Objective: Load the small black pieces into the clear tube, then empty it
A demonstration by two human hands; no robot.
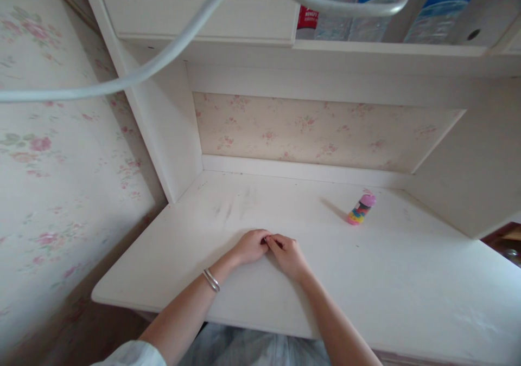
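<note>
My left hand (251, 246) and my right hand (288, 255) meet over the white desk (191, 230), near its front. The fingers of both are curled in, and their tips touch. Something small and dark seems to sit between the fingertips, but it is too tiny to name. Around my left wrist is a silver bangle (211, 280). Off to the right, apart from both hands, a small bottle (361, 210) with a pink cap and a rainbow-coloured body stands on the desk.
A white cable (163, 59) crosses the upper view close to the camera. Above the desk, a shelf (391, 49) holds several plastic bottles with blue labels. Side panels (150, 122) close in the desk's back, and a floral wall (52, 192) lies to the left.
</note>
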